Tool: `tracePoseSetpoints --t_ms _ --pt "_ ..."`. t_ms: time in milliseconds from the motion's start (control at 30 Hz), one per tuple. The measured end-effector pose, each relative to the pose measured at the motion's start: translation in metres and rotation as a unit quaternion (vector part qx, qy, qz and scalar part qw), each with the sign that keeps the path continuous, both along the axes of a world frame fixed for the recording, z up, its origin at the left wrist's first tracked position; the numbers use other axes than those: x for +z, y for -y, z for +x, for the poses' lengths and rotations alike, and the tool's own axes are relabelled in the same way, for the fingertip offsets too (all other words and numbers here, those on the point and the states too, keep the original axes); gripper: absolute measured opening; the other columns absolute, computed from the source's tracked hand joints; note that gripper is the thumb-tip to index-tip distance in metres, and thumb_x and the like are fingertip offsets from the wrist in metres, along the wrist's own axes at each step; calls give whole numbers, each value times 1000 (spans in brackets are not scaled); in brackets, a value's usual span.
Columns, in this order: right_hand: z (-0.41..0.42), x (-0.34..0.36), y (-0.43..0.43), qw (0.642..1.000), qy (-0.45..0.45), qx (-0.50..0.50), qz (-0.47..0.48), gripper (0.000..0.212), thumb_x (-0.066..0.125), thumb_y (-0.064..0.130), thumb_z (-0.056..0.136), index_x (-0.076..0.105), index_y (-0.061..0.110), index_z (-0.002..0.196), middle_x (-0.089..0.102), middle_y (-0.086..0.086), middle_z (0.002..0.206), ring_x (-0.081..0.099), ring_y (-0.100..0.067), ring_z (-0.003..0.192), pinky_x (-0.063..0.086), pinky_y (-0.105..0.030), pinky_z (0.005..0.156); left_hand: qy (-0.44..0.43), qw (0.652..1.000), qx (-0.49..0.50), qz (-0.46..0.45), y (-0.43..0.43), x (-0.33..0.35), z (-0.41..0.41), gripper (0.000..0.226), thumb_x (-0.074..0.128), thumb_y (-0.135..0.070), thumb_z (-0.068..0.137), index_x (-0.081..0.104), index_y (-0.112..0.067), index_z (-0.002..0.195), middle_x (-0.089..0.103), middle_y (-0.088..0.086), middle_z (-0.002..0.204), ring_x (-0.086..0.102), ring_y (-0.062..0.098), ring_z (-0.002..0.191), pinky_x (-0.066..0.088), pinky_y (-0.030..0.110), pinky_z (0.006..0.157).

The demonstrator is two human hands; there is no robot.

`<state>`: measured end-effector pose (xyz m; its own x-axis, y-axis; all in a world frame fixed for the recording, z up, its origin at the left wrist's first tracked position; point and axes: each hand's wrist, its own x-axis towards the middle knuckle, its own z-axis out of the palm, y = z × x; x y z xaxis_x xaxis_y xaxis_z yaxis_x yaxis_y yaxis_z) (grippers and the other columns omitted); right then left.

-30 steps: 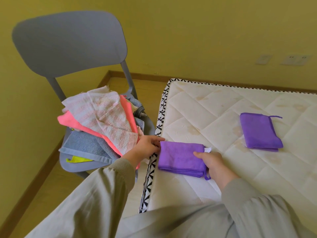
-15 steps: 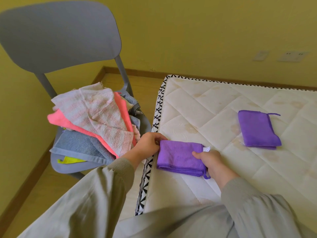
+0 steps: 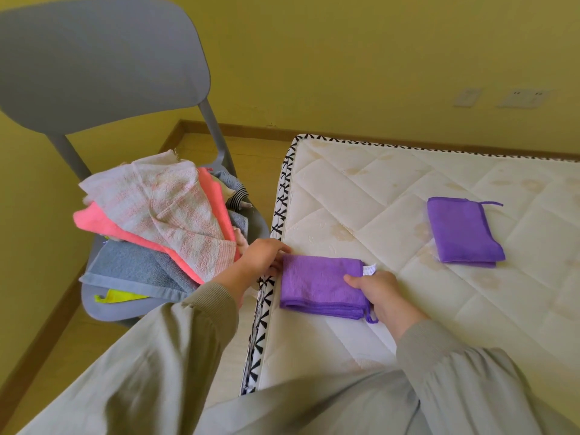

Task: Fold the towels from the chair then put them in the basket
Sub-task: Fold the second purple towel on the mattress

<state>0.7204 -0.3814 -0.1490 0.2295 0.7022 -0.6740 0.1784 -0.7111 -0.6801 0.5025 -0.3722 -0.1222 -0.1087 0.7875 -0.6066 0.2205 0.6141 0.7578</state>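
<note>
Now the purple towel (image 3: 320,282) lies lengthwise left-to-right.

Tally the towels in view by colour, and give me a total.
Purple: 2, near towel and far towel
Striped towel: 1
Coral towel: 1
Blue-grey towel: 1
Yellow towel: 1
Total: 6 seen; the chair may hide more.

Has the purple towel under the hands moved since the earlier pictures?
No; the purple towel still lies with its left edge beside the mattress's patterned border.
</note>
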Motion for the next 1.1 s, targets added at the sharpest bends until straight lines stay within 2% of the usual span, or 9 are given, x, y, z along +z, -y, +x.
tracePoseSetpoints --t_ms 67,233,300,400,500,600,767,933,1100 --pt "0 0 1 1000 -4 4 4 19 80 11 74 63 8 82 68 -17 92 67 -34 87 56 -47 83 -26 998 -62 -9 0 3 2 28 57 -32 93 66 -7 102 61 9 86 60 21 74 54 29 63" --pt "2 5 -1 1000 14 18 11 28 78 9 76 63 1 99 67 -19 103 66 -32 92 53 -42 88 -137 981 -134 3 8 5 13 15 67 -14 86 56 -11 77 52 6 72 53 19 62 54 29 61" --pt "6 8 0 999 -42 -9 -5 35 76 9 78 63 -2 109 68 -19 102 67 -31 87 54 -43 87 -82 992 -95 -6 12 4 16 17 62 -12 89 53 -12 75 51 6 73 54 19 66 55 33 64" --pt "13 21 2 962 -248 -110 -44 31 70 30 85 66 7 105 72 -12 85 68 -23 70 57 -37 68 85 996 -3 -26 24 5 27 10 54 -8 95 52 -9 85 56 9 81 58 19 70 56 32 60" --pt "21 27 1 896 -396 -197 -48 54 58 59 83 65 10 105 70 -13 100 65 -26 94 52 -41 72 215 971 100 -9 32 5 42 7 50 1 94 54 -4 91 59 15 84 59 25 71 57 32 53" --pt "18 31 7 908 -396 -126 -48 53 59 55 84 63 12 114 68 -11 113 62 -26 108 51 -40 81 258 956 137 -22 39 3 57 11 51 7 91 57 2 99 61 18 90 61 29 76 58 38 56" --pt "6 33 17 934 -350 -66 -5 37 45 8 98 47 4 135 55 -17 132 54 -31 120 43 -41 92 202 975 71 -57 50 5 69 24 57 7 86 58 -1 109 65 14 90 64 25 75 59 34 60" --pt "10 43 12 971 -229 -40 48 29 50 9 97 53 9 126 60 -15 124 59 -29 106 50 -40 83 155 983 45 -85 42 15 78 8 61 -18 91 60 -12 97 66 9 95 65 21 80 56 33 67" --pt "39 57 -3 961 -251 -79 85 24 56 13 94 59 4 116 64 -16 114 62 -30 100 50 -41 89 188 979 71 -25 24 24 109 10 55 -7 94 59 -6 102 63 13 101 60 23 86 55 35 72"
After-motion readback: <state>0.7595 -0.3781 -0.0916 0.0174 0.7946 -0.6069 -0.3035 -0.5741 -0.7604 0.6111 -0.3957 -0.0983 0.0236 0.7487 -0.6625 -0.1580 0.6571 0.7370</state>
